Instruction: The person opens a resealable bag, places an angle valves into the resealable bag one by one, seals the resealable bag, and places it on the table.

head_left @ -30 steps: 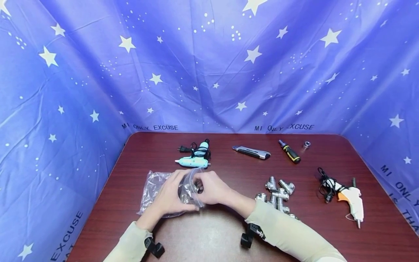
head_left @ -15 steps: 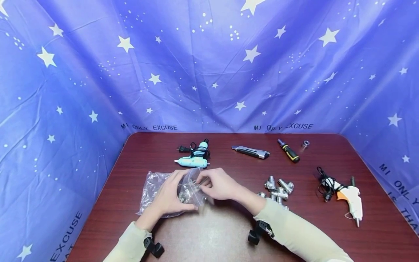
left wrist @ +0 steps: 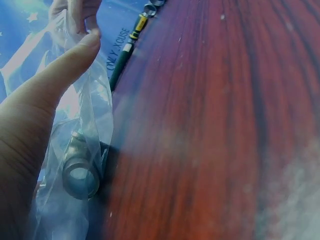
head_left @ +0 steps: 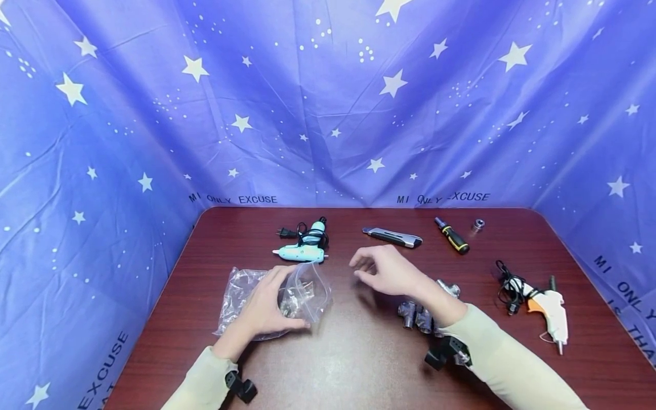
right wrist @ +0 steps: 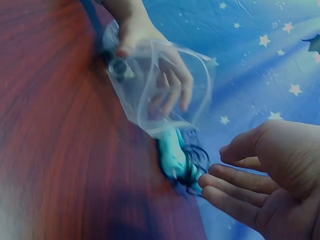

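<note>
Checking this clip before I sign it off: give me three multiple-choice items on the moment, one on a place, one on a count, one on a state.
1. Where does the utility knife lie?
A. inside the plastic bag
B. at the far side of the table, between the blue glue gun and the screwdriver
C. under the left hand

2. How many glue guns are on the table?
A. one
B. two
C. four

3. What is the right hand doing?
A. hovering, holding nothing
B. gripping the screwdriver
C. pressing the bag flat

Answers: 1 B, it lies between the blue glue gun and the screwdriver. 2 B, a blue one and a white glue gun. 3 A, its fingers are loose and hold nothing, beside the plastic bag that the left hand holds.
</note>
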Tool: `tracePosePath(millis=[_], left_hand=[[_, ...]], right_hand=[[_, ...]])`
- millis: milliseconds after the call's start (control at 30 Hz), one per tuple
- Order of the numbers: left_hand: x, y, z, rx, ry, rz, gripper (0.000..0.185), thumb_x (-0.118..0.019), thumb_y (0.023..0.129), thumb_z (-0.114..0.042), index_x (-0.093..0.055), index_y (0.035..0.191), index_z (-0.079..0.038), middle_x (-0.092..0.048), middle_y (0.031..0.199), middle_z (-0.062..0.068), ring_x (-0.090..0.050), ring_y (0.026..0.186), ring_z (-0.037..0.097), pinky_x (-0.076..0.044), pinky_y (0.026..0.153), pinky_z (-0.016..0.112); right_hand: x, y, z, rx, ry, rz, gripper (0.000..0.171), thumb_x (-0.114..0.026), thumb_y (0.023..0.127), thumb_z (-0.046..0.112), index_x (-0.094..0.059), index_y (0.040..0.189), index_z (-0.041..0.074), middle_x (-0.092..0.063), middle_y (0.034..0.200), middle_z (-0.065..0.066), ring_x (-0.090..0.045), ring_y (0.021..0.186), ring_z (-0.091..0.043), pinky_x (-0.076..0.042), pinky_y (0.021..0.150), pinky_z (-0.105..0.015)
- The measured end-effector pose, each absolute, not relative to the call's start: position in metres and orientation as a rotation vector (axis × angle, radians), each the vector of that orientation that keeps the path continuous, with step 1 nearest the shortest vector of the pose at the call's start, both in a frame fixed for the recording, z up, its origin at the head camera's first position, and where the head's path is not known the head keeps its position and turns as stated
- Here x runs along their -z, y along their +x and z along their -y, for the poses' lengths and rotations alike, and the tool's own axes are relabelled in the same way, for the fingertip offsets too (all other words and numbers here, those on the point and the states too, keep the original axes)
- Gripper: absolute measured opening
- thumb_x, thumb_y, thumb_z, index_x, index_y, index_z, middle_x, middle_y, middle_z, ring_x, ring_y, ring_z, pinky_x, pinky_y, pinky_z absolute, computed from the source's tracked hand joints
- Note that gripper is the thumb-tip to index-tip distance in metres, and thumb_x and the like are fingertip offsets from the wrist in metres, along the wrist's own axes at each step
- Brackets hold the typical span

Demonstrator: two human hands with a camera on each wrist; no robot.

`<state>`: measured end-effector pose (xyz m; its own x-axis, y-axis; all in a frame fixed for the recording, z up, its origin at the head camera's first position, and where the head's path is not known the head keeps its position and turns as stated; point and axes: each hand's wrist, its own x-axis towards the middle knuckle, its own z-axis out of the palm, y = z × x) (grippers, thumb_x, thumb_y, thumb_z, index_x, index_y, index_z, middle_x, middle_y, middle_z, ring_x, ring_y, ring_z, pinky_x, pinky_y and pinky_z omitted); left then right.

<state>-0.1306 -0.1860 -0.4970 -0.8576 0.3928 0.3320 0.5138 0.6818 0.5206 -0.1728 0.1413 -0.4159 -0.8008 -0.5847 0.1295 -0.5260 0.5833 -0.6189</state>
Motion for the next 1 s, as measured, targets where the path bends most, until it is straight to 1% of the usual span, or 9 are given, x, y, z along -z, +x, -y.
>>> tracePosePath(millis=[67,200,367,467,633,733,800,900,1000], left_hand=[[0.497,-0.131,0.186,0.919,-0.728,2.710,0.121,-0.100,0.051,-0.065,-0.049,0.155,-0.029,-0.061,0.140,-0.008,-0.061,0.130,0.016,-0.056,0.108,0.048],[0.496,-0.130,0.187,0.921,-0.724,2.709,0.119,-0.100,0.052,-0.064,-0.050,0.154,-0.029,-0.062,0.140,-0.008,-0.062,0.129,0.016,-0.056,0.107,0.048],[0.496,-0.128,0.187,0.926,-0.725,2.695,0.119,-0.100,0.051,-0.063,-0.051,0.154,-0.027,-0.063,0.138,-0.007,-0.063,0.127,0.017,-0.057,0.106,0.048],[0.497,-0.129,0.186,0.927,-0.724,2.700,0.119,-0.100,0.052,-0.063,-0.050,0.154,-0.027,-0.063,0.138,-0.007,-0.063,0.127,0.017,-0.056,0.107,0.048],[0.498,-0.130,0.185,0.937,-0.724,2.703,0.118,-0.100,0.053,-0.062,-0.050,0.154,-0.025,-0.063,0.137,-0.005,-0.063,0.127,0.017,-0.056,0.108,0.048],[0.497,-0.130,0.185,0.933,-0.724,2.699,0.118,-0.100,0.053,-0.061,-0.051,0.154,-0.024,-0.064,0.137,-0.005,-0.063,0.126,0.018,-0.056,0.107,0.048],[0.496,-0.129,0.185,0.926,-0.728,2.697,0.118,-0.100,0.053,-0.061,-0.051,0.154,-0.024,-0.064,0.137,-0.005,-0.063,0.126,0.018,-0.057,0.106,0.048],[0.496,-0.129,0.185,0.932,-0.727,2.702,0.118,-0.100,0.053,-0.061,-0.051,0.154,-0.025,-0.064,0.136,-0.006,-0.063,0.126,0.017,-0.057,0.106,0.048],[0.496,-0.129,0.185,0.939,-0.720,2.709,0.118,-0.100,0.053,-0.062,-0.051,0.154,-0.026,-0.063,0.136,-0.007,-0.063,0.126,0.016,-0.057,0.105,0.047]], right_hand=[[0.414,-0.173,-0.151,0.980,-0.953,-2.738,0.014,-0.075,0.095,0.010,-0.076,0.108,0.010,-0.079,0.095,0.004,-0.073,0.087,-0.007,-0.065,0.079,-0.038],[0.414,-0.169,-0.169,0.878,-0.976,-2.781,0.014,-0.076,0.094,0.010,-0.076,0.108,0.009,-0.078,0.095,0.006,-0.073,0.088,-0.007,-0.064,0.080,-0.036],[0.419,-0.158,-0.187,0.679,-1.108,-2.853,0.013,-0.077,0.091,0.008,-0.075,0.103,0.010,-0.077,0.095,0.002,-0.074,0.091,-0.014,-0.061,0.082,-0.036],[0.423,-0.149,-0.197,0.609,-1.147,-2.859,0.012,-0.078,0.090,0.007,-0.074,0.100,0.011,-0.076,0.093,0.001,-0.074,0.088,-0.016,-0.061,0.079,-0.036],[0.426,-0.137,-0.210,0.577,-1.143,-2.867,0.010,-0.079,0.090,0.009,-0.073,0.097,0.013,-0.073,0.089,0.002,-0.071,0.081,-0.015,-0.059,0.073,-0.032],[0.428,-0.130,-0.215,0.550,-1.161,-2.882,0.010,-0.081,0.090,0.014,-0.072,0.096,0.014,-0.072,0.087,0.003,-0.069,0.079,-0.014,-0.058,0.071,-0.031],[0.429,-0.125,-0.217,0.528,-1.157,-2.891,0.014,-0.083,0.089,0.020,-0.071,0.096,0.015,-0.070,0.087,0.004,-0.068,0.080,-0.014,-0.058,0.072,-0.032],[0.429,-0.120,-0.220,0.490,-1.127,-2.893,0.025,-0.087,0.085,0.031,-0.071,0.096,0.017,-0.069,0.088,0.007,-0.068,0.082,-0.012,-0.058,0.074,-0.034],[0.430,-0.115,-0.221,0.440,-1.094,-2.875,0.038,-0.092,0.079,0.040,-0.071,0.098,0.016,-0.067,0.089,0.008,-0.066,0.083,-0.009,-0.057,0.073,-0.033]])
